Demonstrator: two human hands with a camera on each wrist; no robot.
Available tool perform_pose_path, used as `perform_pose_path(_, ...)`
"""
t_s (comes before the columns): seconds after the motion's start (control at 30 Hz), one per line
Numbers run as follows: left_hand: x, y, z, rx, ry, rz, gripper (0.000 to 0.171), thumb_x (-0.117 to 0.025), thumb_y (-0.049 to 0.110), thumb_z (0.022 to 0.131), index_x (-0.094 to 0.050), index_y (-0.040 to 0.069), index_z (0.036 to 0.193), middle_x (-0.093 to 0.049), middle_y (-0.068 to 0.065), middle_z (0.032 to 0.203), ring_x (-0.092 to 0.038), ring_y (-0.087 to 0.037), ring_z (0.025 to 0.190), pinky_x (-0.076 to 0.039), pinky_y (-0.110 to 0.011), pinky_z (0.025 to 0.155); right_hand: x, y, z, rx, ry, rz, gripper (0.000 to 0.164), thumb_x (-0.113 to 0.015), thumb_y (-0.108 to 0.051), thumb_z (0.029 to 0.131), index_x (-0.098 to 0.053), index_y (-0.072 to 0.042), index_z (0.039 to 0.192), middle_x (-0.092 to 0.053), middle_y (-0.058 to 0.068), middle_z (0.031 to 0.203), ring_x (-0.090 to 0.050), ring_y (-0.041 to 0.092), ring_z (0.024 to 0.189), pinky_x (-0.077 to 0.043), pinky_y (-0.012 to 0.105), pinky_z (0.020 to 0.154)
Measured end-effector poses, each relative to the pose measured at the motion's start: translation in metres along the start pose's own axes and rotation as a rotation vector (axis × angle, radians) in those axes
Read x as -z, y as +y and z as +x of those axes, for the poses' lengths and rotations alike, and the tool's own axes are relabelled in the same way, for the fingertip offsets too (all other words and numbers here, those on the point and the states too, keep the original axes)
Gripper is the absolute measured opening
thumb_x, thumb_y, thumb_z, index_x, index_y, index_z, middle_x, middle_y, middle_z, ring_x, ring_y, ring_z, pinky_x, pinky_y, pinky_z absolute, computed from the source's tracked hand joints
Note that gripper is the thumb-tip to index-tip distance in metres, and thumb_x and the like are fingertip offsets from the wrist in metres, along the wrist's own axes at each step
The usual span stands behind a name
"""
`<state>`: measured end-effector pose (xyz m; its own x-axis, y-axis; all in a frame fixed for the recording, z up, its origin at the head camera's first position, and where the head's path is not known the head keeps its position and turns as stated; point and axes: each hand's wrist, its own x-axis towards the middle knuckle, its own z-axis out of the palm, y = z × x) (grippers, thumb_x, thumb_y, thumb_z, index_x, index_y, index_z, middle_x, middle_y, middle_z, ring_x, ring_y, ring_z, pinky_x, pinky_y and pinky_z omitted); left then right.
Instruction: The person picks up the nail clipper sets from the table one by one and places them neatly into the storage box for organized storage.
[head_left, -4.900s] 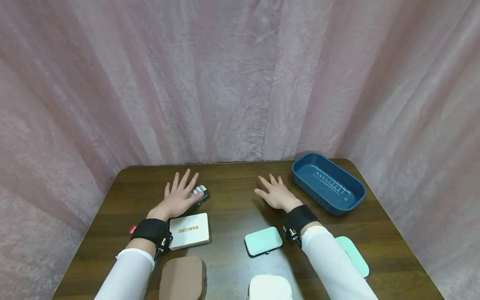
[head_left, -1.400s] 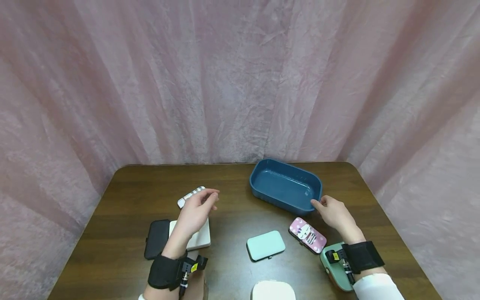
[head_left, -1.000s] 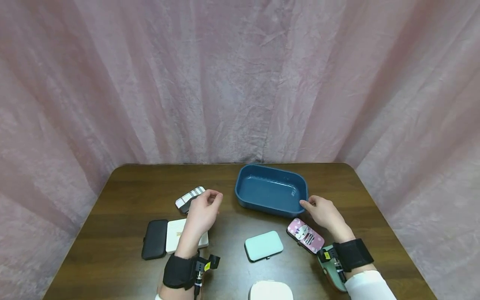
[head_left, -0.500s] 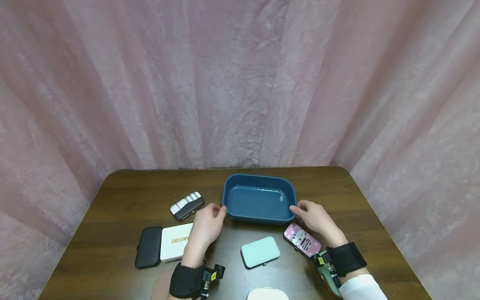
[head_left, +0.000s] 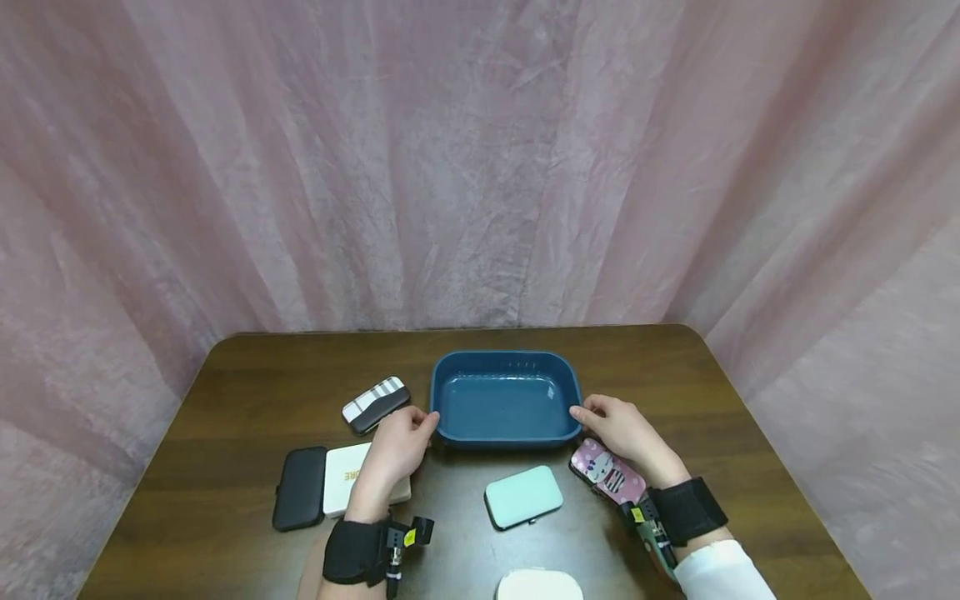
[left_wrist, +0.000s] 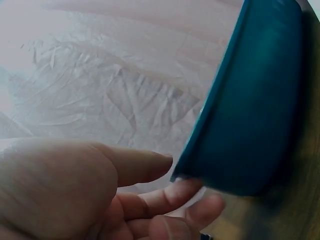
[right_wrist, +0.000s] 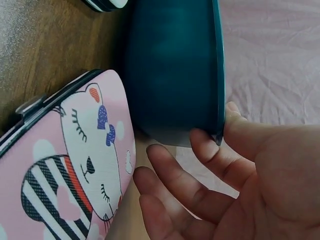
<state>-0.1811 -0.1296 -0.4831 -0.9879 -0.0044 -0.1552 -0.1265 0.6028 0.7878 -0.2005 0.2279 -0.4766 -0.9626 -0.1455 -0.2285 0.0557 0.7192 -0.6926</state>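
A deep blue rectangular dish (head_left: 507,400) sits on the far middle of the table. My right hand (head_left: 618,427) pinches its right front rim between thumb and index finger, the other fingers below, as the right wrist view shows. At the left front corner my left hand (head_left: 399,442) has thumb and index finger at the rim (left_wrist: 187,165), curled around the edge. A pink cat-print case (head_left: 608,472) lies under the right hand; its face (right_wrist: 85,165) fills much of the right wrist view. A mint case (head_left: 523,497) lies in front of the dish.
Left of the dish lies a plaid-and-black case (head_left: 377,405). A black case (head_left: 300,489) and a white lettered case (head_left: 343,481) lie side by side, the latter partly behind the left hand. A white case (head_left: 538,586) is at the bottom edge; a green case (head_left: 654,542) is mostly under the right wrist.
The dish has come from the far right to the middle and turned to face squarely, with my right hand at its rim. My left hand has moved from the plaid case to the dish's left corner.
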Motion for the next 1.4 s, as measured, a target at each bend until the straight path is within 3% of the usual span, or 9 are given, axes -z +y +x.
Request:
perform_pose_path(0.4,-0.003,-0.003,0.005,0.001,-0.012,-0.001,0.026,-0.061,0.024,0.109,-0.071,0.002,0.099,-0.066,-0.004,0.077,-0.057,-0.019,0.070,-0.044,-0.034,0.062,0.006,0.004,-0.003,0.008,-0.018,-0.005,0.033,-0.061,-0.043,0.110,-0.070,-0.013,0.101,-0.062,0.009,0.087,-0.058,0.022,0.079,-0.045,0.034,0.067)
perform_pose_path(0.7,-0.001,0.000,0.001,0.010,-0.026,0.002,0.028,-0.059,0.024,0.110,-0.070,0.002,0.099,-0.065,-0.004,0.077,-0.057,-0.020,0.070,-0.043,-0.034,0.062,0.010,0.005,-0.010,0.008,-0.017,-0.003,0.040,-0.059,-0.044,0.110,-0.072,-0.009,0.124,-0.070,0.008,0.102,-0.063,0.023,0.093,-0.052,0.037,0.079)
perform_pose_path(0.83,0.000,0.000,0.001,0.008,-0.025,0.006,0.028,-0.059,0.024,0.110,-0.070,0.002,0.097,-0.065,-0.004,0.076,-0.056,-0.020,0.070,-0.043,-0.035,0.062,0.015,0.006,-0.014,0.021,-0.014,-0.056,0.042,-0.059,-0.043,0.111,-0.071,-0.007,0.129,-0.072,0.007,0.108,-0.064,0.025,0.097,-0.056,0.044,0.086)
perform_pose_path(1.0,0.000,0.000,0.001,0.017,-0.023,0.012,0.028,-0.060,0.025,0.110,-0.070,0.002,0.097,-0.065,-0.004,0.075,-0.057,-0.020,0.070,-0.043,-0.034,0.062,0.021,0.011,-0.018,0.076,-0.017,-0.141,0.045,-0.059,-0.042,0.110,-0.070,-0.003,0.131,-0.074,0.009,0.115,-0.067,0.027,0.104,-0.056,0.055,0.095)
perform_pose_path(1.4,-0.002,0.000,0.001,0.026,-0.033,0.012,0.030,-0.058,0.024,0.111,-0.070,-0.001,0.099,-0.064,-0.005,0.075,-0.056,-0.020,0.067,-0.042,-0.034,0.060,0.031,0.024,-0.031,0.066,-0.012,-0.157,0.044,-0.063,-0.042,0.109,-0.070,-0.004,0.132,-0.073,0.012,0.121,-0.068,0.031,0.110,-0.056,0.057,0.095)
